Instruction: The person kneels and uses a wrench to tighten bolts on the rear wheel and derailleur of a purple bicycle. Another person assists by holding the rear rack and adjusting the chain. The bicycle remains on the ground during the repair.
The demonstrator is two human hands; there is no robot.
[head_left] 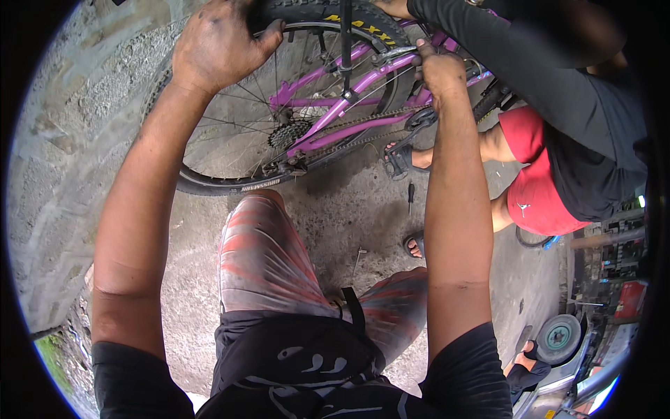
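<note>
A purple bicycle frame (342,105) with a spoked rear wheel and a cassette (291,133) is in front of me. My left hand (222,47) is at the upper left against the black tyre (324,12). Its thumb lies by the rim, and its fingers are partly hidden and cut off at the picture's top. My right hand (441,71) is closed near the frame's upper tube, thumb up, at the end of a slim silver metal piece (396,53). I cannot make out what kind of piece it is. A black upright rod (345,42) stands between my hands.
Another person in a black long-sleeved top (530,77) and red shorts (534,188) is close on the right, one hand by the tyre. A screwdriver (411,197) and a small metal tool (359,260) lie on the concrete. A vehicle wheel (558,339) is at the lower right.
</note>
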